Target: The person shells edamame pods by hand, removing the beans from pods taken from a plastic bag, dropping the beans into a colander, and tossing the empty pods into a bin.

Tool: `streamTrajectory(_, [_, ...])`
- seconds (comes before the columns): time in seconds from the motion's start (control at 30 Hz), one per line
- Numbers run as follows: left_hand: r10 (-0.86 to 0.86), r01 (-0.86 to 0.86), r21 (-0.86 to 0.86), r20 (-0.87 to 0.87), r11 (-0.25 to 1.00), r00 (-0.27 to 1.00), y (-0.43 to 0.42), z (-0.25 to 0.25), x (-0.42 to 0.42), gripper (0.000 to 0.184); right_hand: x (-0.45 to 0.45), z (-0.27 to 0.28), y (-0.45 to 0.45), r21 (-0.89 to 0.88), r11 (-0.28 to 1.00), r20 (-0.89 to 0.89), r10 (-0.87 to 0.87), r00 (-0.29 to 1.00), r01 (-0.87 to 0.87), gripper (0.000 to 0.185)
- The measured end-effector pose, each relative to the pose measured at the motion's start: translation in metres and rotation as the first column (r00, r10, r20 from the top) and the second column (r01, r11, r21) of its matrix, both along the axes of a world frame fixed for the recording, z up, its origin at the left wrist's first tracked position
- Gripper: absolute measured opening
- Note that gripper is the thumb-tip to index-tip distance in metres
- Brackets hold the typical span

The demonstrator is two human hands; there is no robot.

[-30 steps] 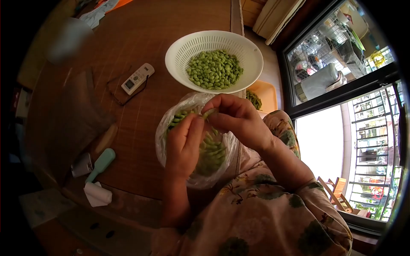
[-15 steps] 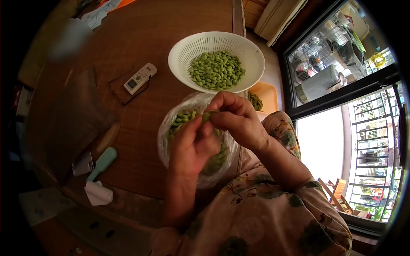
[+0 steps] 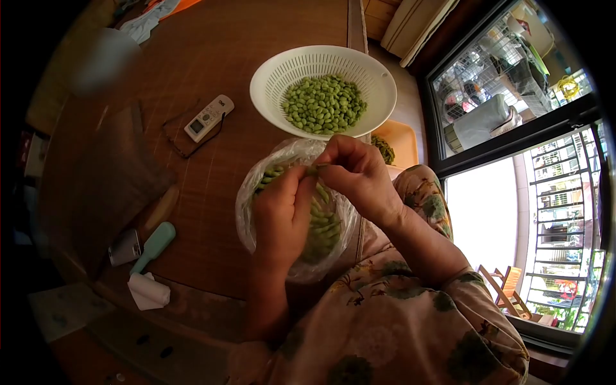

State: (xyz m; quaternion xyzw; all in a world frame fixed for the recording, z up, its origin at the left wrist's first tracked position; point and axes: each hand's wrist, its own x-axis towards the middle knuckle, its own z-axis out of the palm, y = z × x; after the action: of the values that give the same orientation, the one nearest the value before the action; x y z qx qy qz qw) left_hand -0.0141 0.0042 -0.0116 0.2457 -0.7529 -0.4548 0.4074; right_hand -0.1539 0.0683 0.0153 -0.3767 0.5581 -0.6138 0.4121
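Observation:
Above a clear plastic bag [image 3: 247, 221] of green bean pods [image 3: 325, 224], my two hands meet with their fingertips nearly touching. A small green pod [image 3: 312, 171] is pinched between them, mostly covered by the fingers. My left hand [image 3: 282, 208] grips it from the left, my right hand [image 3: 359, 176] from the right. Just beyond the hands stands a white slotted colander [image 3: 266, 96] holding shelled green beans [image 3: 325, 104].
On the brown table [image 3: 212, 212] lie a remote control [image 3: 209, 118], dark glasses [image 3: 184, 153], a mint-green handled item [image 3: 155, 245], a phone-like object [image 3: 124, 248] and folded white tissue [image 3: 149, 292]. An orange container [image 3: 402, 141] with empty-looking pods stands lower right of the colander.
My left thumb and fingers spread slightly half a second ago and have closed in again at the pod. My right hand has stayed in nearly the same place.

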Motion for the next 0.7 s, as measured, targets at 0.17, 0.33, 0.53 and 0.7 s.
streamTrajectory(0.17, [-0.008, 0.006, 0.092, 0.02, 0.996, 1.0, 0.002, 0.001, 0.0, 0.016, -0.003, 0.001, 0.002, 0.071, 0.997, 0.024, 0.033, 0.999, -0.035, 0.007])
streamTrajectory(0.33, [-0.041, 0.044, 0.321, -0.016, 0.946, 0.999, 0.002, 0.003, 0.003, 0.021, -0.004, 0.004, 0.001, 0.11, 0.993, 0.029, 0.044, 0.999, -0.047, 0.008])
streamTrajectory(0.53, [-0.117, 0.177, 0.547, -0.143, 0.818, 0.983, -0.005, 0.003, 0.009, 0.027, -0.003, 0.008, 0.001, 0.128, 0.989, 0.064, 0.063, 0.996, -0.071, 0.006])
streamTrajectory(0.7, [-0.122, 0.237, 0.647, -0.219, 0.724, 0.968, -0.007, 0.003, 0.01, 0.03, -0.002, 0.011, 0.003, 0.136, 0.988, 0.106, 0.063, 0.992, -0.077, 0.007])
